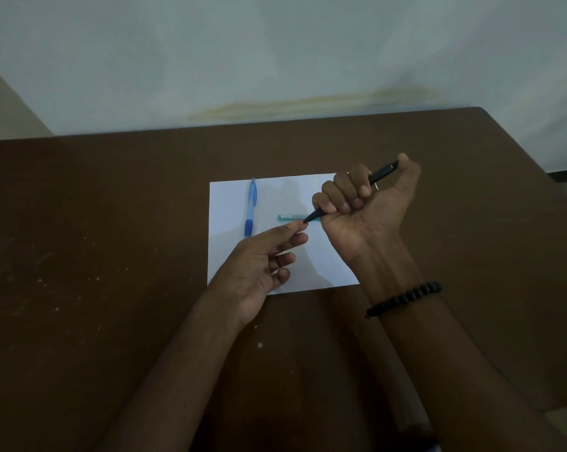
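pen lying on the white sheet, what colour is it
The slim plastic pen is light blue with a darker blue grip; head view.

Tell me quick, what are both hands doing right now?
Left hand: thumb and forefinger pinch the tip of the black pen.
Right hand: closed in a fist round the same pen.

Right hand [363, 203] palm up, fist wrapped round black pen [384, 171], thumb at its far end, left hand [265, 265] palm up, thumb and forefinger pinching the pen's tip
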